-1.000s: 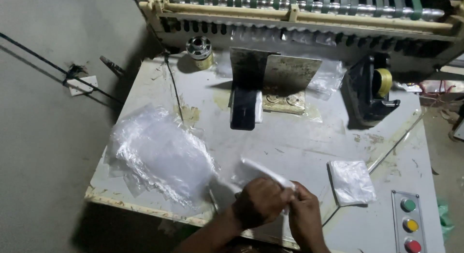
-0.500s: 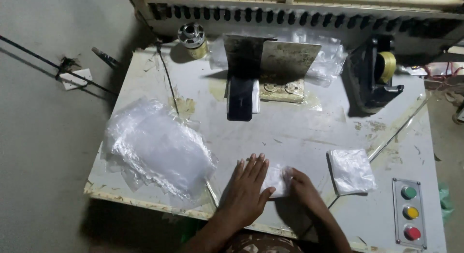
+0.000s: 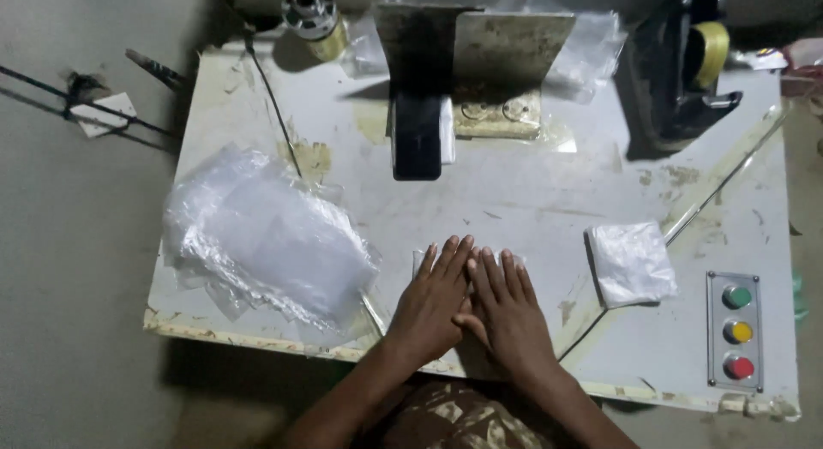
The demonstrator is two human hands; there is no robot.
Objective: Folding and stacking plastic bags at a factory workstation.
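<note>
The small clear bag (image 3: 467, 262) lies flat at the surface's (image 3: 531, 200) near edge, under your left hand (image 3: 433, 305) and right hand (image 3: 507, 310). Both press it open-palmed, fingers straight, no grip closed on anything. A loose bag pile (image 3: 266, 235) sits left, a folded stack (image 3: 630, 262) right.

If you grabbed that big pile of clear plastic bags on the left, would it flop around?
Probably yes. The pile of clear plastic bags looks thin and crinkled, so it would likely droop and feel light. The sheets lie loosely fanned, so some may slide off. Its edge overhangs the table, so a push might spill it.
</note>
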